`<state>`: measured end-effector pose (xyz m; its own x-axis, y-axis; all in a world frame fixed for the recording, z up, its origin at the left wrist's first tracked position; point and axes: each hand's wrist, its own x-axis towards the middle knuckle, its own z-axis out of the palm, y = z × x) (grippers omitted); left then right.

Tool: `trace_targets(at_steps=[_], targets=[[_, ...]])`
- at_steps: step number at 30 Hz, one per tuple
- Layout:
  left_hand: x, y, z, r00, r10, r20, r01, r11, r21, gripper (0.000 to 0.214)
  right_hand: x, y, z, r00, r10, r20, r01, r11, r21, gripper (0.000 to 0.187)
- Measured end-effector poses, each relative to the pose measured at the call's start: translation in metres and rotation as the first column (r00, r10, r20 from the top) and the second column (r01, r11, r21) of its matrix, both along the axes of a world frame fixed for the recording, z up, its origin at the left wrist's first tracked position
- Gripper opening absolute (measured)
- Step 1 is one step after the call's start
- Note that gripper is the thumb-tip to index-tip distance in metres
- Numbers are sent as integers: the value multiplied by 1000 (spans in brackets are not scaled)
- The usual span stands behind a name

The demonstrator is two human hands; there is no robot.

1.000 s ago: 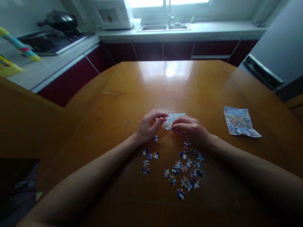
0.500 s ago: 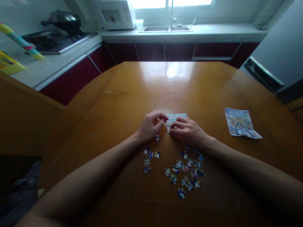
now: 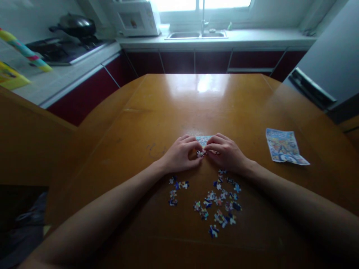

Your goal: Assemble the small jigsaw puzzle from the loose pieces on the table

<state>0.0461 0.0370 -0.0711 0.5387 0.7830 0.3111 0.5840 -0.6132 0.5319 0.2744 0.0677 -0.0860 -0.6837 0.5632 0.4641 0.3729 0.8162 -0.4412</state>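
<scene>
Now, in the head view, the left hand has slid right to meet the right hand. The stray puzzle piece from beside it sits pinched in its curled fingertips at the assembled patch's near edge, so fitting is under way. The right hand is curled, fingertips on the patch; whether it grips, I cannot tell. The patch lies flat on the bench, long axis left-right, mostly covered.

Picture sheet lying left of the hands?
No, the picture sheet lies on the table to the right of the right hand and left hand, touching neither.
</scene>
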Motion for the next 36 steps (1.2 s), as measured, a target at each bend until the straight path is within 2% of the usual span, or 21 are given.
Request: trace_targets(at_steps=[3, 9, 18, 24, 27, 30, 36], targets=[[-3, 0, 2, 999, -14, -43, 13, 1000, -19, 21, 0, 0, 1, 1000, -22, -2, 22, 1000, -15, 18], [-6, 4, -1, 998, -54, 29, 55, 997, -45, 6, 1, 2, 0, 998, -53, -14, 53, 998, -22, 20], [-6, 4, -3, 997, -44, 56, 47, 998, -45, 3, 1, 2, 0, 998, -54, -41, 52, 998, -41, 21], [-4, 3, 0, 992, -17, 122, 25, 997, -67, 4, 2, 0, 0, 999, 14, -30, -15, 999, -38, 21], [-4, 2, 1, 984, 16, 176, -3, 997, -77, 13, 2, -1, 1, 998, 69, 9, -68, 997, -40, 23], [-5, 3, 0, 983, -2, 183, 17, 997, -79, 21, 1, -3, 2, 993, 106, 51, -104, 994, -34, 24], [-7, 5, -5, 983, -24, 180, 35, 998, -55, 30, -1, -3, 2, 989, 114, 95, -112, 993, -31, 26]])
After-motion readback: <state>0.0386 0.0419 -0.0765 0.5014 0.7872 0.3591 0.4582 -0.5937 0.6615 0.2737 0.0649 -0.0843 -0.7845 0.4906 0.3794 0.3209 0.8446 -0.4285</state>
